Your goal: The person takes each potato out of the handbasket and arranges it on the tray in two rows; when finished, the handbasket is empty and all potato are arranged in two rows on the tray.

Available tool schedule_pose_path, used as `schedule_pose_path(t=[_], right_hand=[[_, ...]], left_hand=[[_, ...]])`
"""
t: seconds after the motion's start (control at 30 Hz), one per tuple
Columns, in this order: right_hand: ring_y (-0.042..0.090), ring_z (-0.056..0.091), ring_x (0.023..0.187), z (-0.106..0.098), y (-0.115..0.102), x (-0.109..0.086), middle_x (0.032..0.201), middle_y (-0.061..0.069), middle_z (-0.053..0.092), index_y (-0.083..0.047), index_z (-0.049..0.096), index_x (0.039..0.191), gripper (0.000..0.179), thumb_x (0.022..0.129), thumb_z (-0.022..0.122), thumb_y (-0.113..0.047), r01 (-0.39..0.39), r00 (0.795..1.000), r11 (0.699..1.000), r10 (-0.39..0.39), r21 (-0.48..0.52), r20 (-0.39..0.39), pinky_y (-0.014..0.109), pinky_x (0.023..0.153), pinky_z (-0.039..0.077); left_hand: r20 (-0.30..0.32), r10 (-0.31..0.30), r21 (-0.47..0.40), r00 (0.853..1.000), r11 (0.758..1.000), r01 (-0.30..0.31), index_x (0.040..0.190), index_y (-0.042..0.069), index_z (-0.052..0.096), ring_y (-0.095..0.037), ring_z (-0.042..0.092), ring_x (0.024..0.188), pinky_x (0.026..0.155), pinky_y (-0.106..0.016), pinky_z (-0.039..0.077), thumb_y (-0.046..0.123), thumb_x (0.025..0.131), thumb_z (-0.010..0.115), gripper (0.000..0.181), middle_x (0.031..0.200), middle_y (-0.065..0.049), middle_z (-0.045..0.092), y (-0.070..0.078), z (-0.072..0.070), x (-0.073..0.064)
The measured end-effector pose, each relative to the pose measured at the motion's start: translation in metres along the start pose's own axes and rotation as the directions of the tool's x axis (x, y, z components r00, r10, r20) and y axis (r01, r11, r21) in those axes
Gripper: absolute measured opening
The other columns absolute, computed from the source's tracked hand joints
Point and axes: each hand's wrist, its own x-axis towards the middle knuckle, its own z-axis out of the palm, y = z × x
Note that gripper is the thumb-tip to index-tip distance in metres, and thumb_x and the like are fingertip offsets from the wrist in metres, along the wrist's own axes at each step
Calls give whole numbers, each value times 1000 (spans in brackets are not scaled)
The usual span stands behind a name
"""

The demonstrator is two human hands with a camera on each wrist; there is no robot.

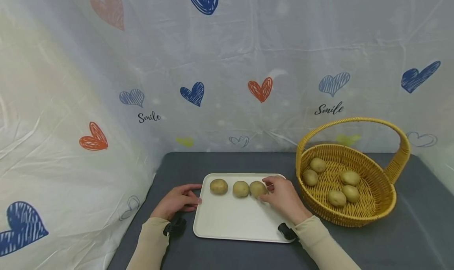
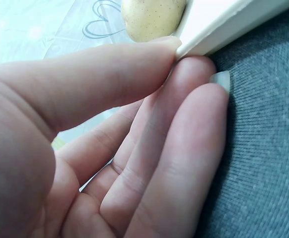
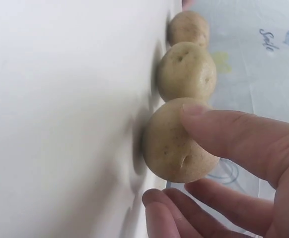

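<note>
Three potatoes stand in a row along the far side of a white tray (image 1: 234, 220). My right hand (image 1: 286, 197) is at the rightmost potato (image 1: 257, 189), which sits on the tray. In the right wrist view its thumb (image 3: 204, 121) lies on this potato (image 3: 172, 148), with the other fingers curled by its opposite side. The middle potato (image 1: 240, 189) is close beside it, and the left potato (image 1: 218, 186) stands a little apart. At the tray's left edge, my left hand (image 1: 177, 201) pinches the rim between thumb (image 2: 159, 52) and fingers.
A yellow wicker basket (image 1: 349, 219) with a tall arched handle stands right of the tray, several potatoes (image 1: 350, 178) inside. A dark grey cloth (image 1: 227, 256) covers the table. Behind and to the left hangs a pale curtain (image 1: 220, 57) printed with hearts.
</note>
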Motion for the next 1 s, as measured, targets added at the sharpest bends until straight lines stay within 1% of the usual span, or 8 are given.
schedule_pose_path(t=[0.13, 0.23, 0.43, 0.67, 0.83, 1.0], right_hand=[[18, 77, 96, 0, -1, 1, 110, 8, 80, -3, 78, 124, 45, 82, 94, -14, 9, 1000, 1000, -9, 17, 6, 41, 86, 64], [17, 77, 95, -2, -2, 2, 109, 7, 80, -3, 79, 121, 43, 82, 93, -12, 14, 1000, 1000, -14, 16, 4, 39, 86, 65], [19, 76, 96, -5, -2, 3, 110, 9, 79, -2, 78, 121, 43, 82, 93, -11, 10, 1000, 1000, -10, -16, -11, 41, 86, 64], [22, 77, 98, -5, -2, 2, 111, 12, 79, 0, 76, 125, 47, 82, 92, -11, 0, 1000, 1000, 0, -12, 0, 42, 86, 64], [25, 78, 100, -5, -4, 1, 117, 15, 78, 0, 75, 129, 53, 81, 93, -13, -8, 1000, 1000, 8, -24, 7, 43, 85, 64], [24, 78, 100, -4, -4, -1, 120, 16, 78, 0, 75, 130, 55, 81, 94, -16, -9, 1000, 999, 9, -34, 11, 42, 85, 64]], left_hand=[[-1, 1, -5, 1000, 1000, -1, 152, 14, 63, -21, 77, 88, 80, -36, 68, 21, 87, 92, 70, 96, -10, 75, 0, -1, 2], [2, 4, -6, 1000, 1000, -4, 152, 13, 63, -21, 77, 88, 81, -36, 68, 21, 87, 92, 71, 97, -10, 75, 0, -2, 3], [12, 3, -7, 1000, 1000, -3, 152, 15, 63, -22, 77, 89, 81, -36, 68, 21, 88, 91, 71, 97, -10, 74, 1, -3, 2], [14, 6, -1, 1000, 1000, -6, 153, 13, 62, -21, 77, 89, 81, -36, 68, 21, 88, 91, 71, 97, -10, 74, 1, -2, 1], [17, 9, -3, 1000, 1000, -9, 154, 12, 61, -21, 77, 88, 80, -36, 68, 21, 89, 91, 72, 97, -10, 74, 1, -2, 1], [22, 10, -4, 1000, 1000, -10, 154, 11, 60, -21, 76, 88, 80, -36, 68, 21, 89, 90, 72, 97, -9, 74, 1, -2, 0]])
